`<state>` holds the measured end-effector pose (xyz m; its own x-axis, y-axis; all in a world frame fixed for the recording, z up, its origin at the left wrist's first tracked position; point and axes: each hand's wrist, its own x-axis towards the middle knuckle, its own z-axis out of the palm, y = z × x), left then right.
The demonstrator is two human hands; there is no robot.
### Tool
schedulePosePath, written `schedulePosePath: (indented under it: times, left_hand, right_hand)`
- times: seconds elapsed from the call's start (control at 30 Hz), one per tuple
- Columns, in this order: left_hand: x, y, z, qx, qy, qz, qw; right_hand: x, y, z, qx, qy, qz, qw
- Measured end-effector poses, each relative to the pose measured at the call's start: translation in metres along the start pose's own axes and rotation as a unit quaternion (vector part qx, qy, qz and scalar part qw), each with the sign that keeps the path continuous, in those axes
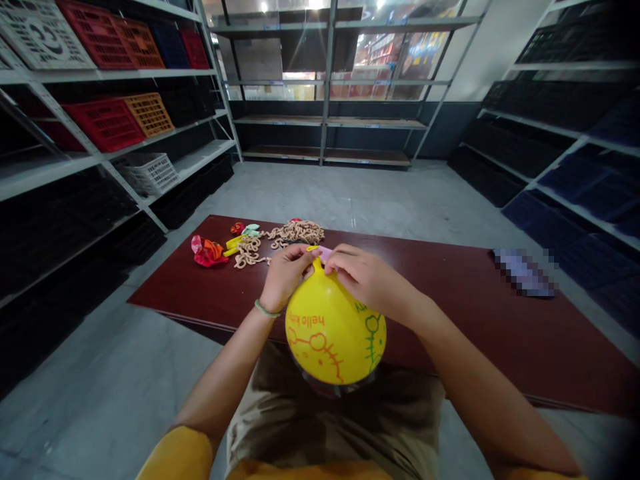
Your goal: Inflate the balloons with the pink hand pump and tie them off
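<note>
An inflated yellow balloon (336,327) with orange and green drawings and "hello kitty" lettering hangs neck-up over my lap, at the table's near edge. My left hand (290,275) pinches the balloon's neck near its yellow mouth. On the right side of the neck, my right hand (357,277) has its fingers curled together by a small pale purple piece (325,254); its exact hold is partly hidden. Beyond my hands lie beige cord-like coils (300,232), a second beige bunch (248,252), a red and orange crumpled bundle (207,252) and yellow pieces (233,245).
The dark red table (450,320) spans the view. A blurred purple flat object (523,272) lies at its right end. Shelves with red, orange and white crates (150,173) stand at the left, a metal rack (327,120) behind, and dark crates fill shelves at the right.
</note>
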<state>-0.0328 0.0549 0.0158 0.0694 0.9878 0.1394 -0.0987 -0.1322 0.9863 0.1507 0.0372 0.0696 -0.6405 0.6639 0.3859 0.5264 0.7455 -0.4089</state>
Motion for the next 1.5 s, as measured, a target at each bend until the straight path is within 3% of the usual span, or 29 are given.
schedulePosePath:
  times: [0.13,0.3,0.5,0.67,0.8,0.93,1.1,1.3,1.5]
  left_hand:
    - [0.003,0.002,0.004,0.026,0.033,0.034,0.999]
    - [0.001,0.018,0.012,-0.033,0.077,0.041,0.996]
    - [0.001,0.030,0.006,-0.038,0.105,0.083,0.990]
    - [0.005,0.029,-0.001,-0.198,0.075,0.003,0.977]
    - [0.002,0.031,-0.001,-0.324,0.059,-0.071,0.941]
    - [-0.002,0.033,0.000,-0.352,0.046,-0.107,0.929]
    - [-0.003,0.031,-0.001,-0.348,0.054,-0.124,0.928]
    - [-0.003,0.024,-0.001,-0.299,0.064,-0.108,0.946]
    - [-0.009,0.014,0.001,-0.206,0.038,-0.070,0.975]
  right_hand:
    - [0.004,-0.005,0.000,-0.103,0.009,0.003,0.995]
    - [0.007,-0.014,0.002,-0.272,0.093,-0.012,0.958]
    - [0.007,-0.001,0.007,-0.236,0.179,-0.028,0.955]
    - [0.004,0.004,0.032,-0.165,0.219,-0.028,0.961]
    - [0.000,0.005,0.057,-0.244,0.247,-0.039,0.937]
    - [-0.001,0.008,0.068,-0.308,0.259,-0.061,0.914]
    - [-0.002,0.012,0.065,-0.325,0.222,-0.068,0.917]
    - [-0.005,0.016,0.051,-0.263,0.182,-0.050,0.946]
    - [-0.011,0.019,0.032,-0.027,0.280,0.018,0.959]
